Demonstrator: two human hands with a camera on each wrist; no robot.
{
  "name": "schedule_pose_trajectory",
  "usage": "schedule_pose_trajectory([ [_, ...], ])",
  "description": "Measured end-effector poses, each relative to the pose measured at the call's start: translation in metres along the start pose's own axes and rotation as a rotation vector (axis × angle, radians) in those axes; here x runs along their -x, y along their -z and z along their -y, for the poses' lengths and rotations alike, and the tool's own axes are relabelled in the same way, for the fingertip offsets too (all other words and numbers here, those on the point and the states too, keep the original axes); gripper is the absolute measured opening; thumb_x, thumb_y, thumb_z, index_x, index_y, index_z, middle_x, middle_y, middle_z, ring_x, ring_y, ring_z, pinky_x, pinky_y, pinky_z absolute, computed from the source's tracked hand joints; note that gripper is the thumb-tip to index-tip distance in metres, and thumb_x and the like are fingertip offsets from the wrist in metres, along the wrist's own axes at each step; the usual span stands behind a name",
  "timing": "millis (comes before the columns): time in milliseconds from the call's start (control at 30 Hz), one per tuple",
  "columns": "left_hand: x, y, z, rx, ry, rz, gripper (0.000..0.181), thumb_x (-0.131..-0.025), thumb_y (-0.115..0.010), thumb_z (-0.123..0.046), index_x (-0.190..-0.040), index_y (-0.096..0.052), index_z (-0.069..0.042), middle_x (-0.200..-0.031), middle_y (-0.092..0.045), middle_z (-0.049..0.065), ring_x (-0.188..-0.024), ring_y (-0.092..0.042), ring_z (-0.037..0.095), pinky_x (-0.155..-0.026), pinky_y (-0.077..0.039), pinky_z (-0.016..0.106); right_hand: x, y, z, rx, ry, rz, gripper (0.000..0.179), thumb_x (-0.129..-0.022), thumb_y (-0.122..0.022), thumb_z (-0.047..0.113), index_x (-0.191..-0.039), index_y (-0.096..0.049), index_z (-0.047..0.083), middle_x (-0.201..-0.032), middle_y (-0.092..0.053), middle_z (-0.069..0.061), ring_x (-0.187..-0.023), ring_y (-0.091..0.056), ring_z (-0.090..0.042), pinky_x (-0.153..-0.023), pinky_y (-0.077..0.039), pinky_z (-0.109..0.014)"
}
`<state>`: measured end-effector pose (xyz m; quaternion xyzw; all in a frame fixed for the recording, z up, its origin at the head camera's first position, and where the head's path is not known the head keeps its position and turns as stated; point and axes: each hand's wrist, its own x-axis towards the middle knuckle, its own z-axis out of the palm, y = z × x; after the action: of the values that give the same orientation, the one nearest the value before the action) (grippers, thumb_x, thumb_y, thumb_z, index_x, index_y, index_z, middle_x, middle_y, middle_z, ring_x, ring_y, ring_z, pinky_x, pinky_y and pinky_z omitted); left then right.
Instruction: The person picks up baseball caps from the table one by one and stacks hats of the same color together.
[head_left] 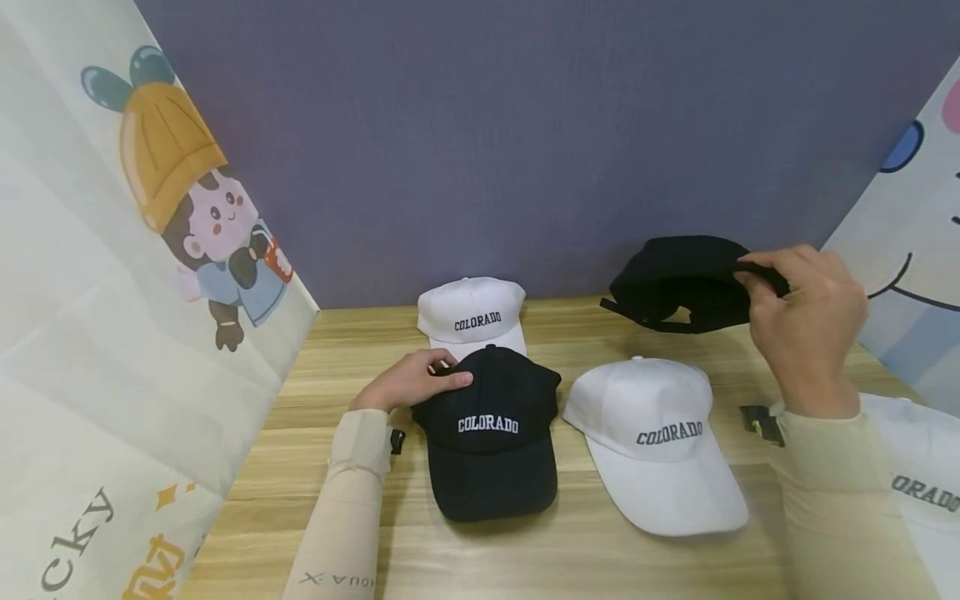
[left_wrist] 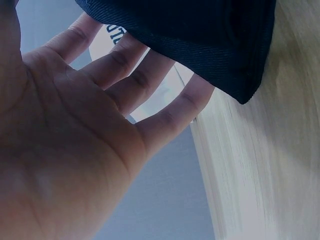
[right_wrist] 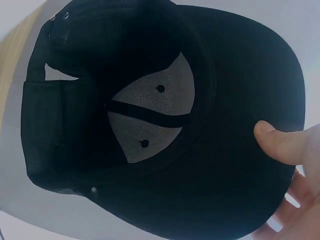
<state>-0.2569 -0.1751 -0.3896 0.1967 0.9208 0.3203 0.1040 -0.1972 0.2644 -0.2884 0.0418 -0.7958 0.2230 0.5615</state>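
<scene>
My right hand (head_left: 810,312) pinches a black baseball cap (head_left: 675,275) by its brim and holds it up above the back right of the table. In the right wrist view, the thumb (right_wrist: 280,142) lies on the brim's underside, and the cap's hollow inside (right_wrist: 150,110) and rear strap show. My left hand (head_left: 408,382) grips another black baseball cap, lettered COLORADO (head_left: 491,471), at the left of its crown, its brim facing me. The left wrist view has the fingers (left_wrist: 165,117) reaching behind the cap's dark edge (left_wrist: 200,55); their tips are hidden.
One white COLORADO cap (head_left: 472,304) stands behind the black one, partly covered by it. Another white cap (head_left: 652,417) sits to its right, and a third (head_left: 911,467) lies at the right edge, partly behind my sleeve. A dark wall (head_left: 525,150) backs the wooden table (head_left: 300,467).
</scene>
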Motion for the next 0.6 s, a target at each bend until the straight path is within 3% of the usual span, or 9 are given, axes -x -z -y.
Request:
schedule_pose_trajectory([
  [600,0.011,0.005,0.005,-0.002,-0.013,0.021,0.039,-0.093,-0.069,-0.054,-0.113,-0.068,-0.020,-0.107,-0.070,0.004,-0.097,-0.063,0.020,-0.088,-0.050,0.040,0.008,0.021,0.047,-0.049,0.093,-0.011,0.010,-0.092,-0.075,0.006,-0.096,-0.079,-0.002,-0.088,-0.074,-0.024,-0.079,-0.059,-0.041,-0.079,-0.024,-0.008],
])
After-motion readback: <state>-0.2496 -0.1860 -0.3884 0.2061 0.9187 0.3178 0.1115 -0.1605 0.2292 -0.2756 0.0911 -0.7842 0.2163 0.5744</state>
